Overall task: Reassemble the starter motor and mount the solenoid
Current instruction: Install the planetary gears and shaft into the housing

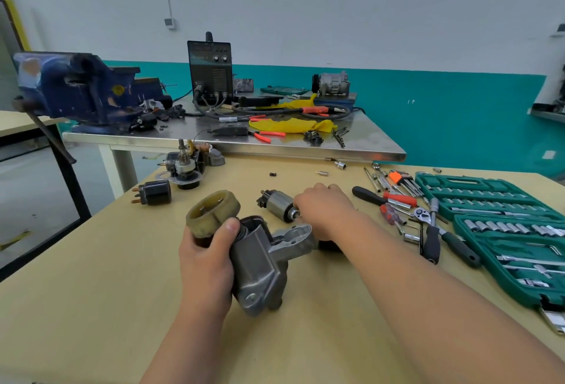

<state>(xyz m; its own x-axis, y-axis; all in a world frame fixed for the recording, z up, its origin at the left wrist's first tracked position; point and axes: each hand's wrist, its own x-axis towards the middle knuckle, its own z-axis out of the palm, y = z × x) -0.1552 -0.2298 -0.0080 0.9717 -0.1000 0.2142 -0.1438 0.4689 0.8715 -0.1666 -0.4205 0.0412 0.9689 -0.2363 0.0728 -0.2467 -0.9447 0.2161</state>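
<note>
My left hand [207, 261] grips the starter motor [260, 258], a grey metal nose housing with a yellowish ring-shaped end [212, 212], held just above the wooden table [91, 292]. The solenoid [278, 205], a grey cylinder with a black terminal cap, lies on the table behind the motor. My right hand [324, 209] rests on the solenoid's near end, fingers curled around its plunger. Whether it is lifted I cannot tell.
A black cylindrical part with copper studs [154, 192] and a partly stripped motor assembly [186, 165] lie at the back left. An open green socket set [501, 231], ratchet, screwdrivers and hex keys fill the right side. A steel bench with a blue vise [76, 87] stands behind.
</note>
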